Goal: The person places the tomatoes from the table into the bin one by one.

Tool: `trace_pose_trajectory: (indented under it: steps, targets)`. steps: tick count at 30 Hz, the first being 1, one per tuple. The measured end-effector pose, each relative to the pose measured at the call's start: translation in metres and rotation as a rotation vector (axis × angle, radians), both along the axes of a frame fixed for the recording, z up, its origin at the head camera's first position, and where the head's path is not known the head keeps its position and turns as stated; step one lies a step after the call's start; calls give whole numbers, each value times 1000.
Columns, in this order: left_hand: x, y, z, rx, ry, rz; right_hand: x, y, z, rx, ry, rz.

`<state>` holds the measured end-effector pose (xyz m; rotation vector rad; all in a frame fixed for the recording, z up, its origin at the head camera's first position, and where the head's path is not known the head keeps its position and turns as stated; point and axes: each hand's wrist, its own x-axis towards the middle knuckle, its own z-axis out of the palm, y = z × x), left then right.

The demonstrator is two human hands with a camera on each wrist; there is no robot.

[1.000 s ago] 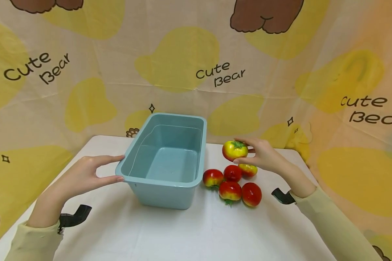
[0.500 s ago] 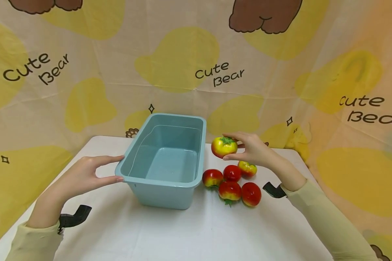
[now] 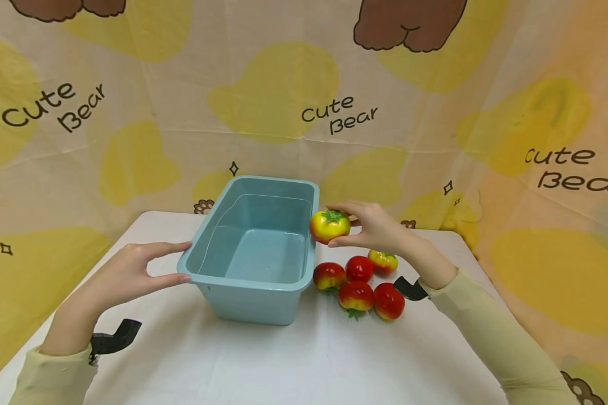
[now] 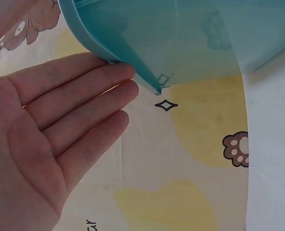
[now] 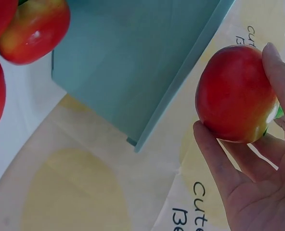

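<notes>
Above the table, my right hand (image 3: pixel 377 228) holds a red-and-yellow tomato (image 3: pixel 329 226) between thumb and fingers, its green leafy top facing up. The tomato overlaps the right rim of the light blue plastic bin (image 3: pixel 248 284) in the head view. From the right wrist view, the tomato's red underside (image 5: pixel 236 94) sits at the fingertips, beside the bin's outer wall (image 5: pixel 128 53). My left hand (image 3: pixel 126 275) touches the bin's left front corner, thumb and forefinger apart along the rim. Its fingers (image 4: pixel 92 91) lie straight against the bin's edge in the left wrist view.
Several more red-and-yellow tomatoes (image 3: pixel 356 296) lie in a cluster just right of the bin. White cloth covers the table (image 3: pixel 263 365). Behind it hangs a printed curtain (image 3: pixel 263 84) with yellow patches and lettering. Nothing shows inside the bin.
My right hand has carried the tomato leftward from over the cluster to the bin's right rim, uncovering the yellow-topped tomato behind. My left hand and the bin have stayed in place.
</notes>
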<state>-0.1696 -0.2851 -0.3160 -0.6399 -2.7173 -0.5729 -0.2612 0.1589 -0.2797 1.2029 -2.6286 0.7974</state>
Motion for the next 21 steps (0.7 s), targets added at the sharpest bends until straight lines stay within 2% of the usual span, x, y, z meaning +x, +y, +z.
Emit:
trace_pose_trajectory:
  steps: [15, 21]
  targets:
    - [1, 0, -2, 19, -21, 20, -4, -25, 4, -23, -7, 71]
    - [0, -1, -2, 17, -1, 7, -8, -34, 6, -23, -14, 81]
